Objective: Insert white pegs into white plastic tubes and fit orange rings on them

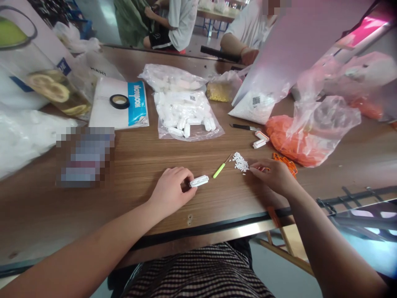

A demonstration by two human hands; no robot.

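My left hand [172,188] pinches a white plastic connector housing [200,181] between thumb and fingers, with its row of small slots facing up. My right hand [274,176] rests low over the table, its fingertips brought together at the right edge of a loose pile of tiny white plastic pieces [240,162]. Whether one of these is between them is too small to tell. A bit of red and white shows by its fingers. Between the hands lies a thin pick with a yellow-green handle [219,170], its metal tip pointing toward the pile.
Bags of white housings [186,114], yellow pieces [221,91] and orange parts [297,140] stand around. Behind the pile lie a black-handled knife [245,127] and two white housings [259,143]. Black tape [119,102] sits on a notebook [102,111]. Other people sit opposite.
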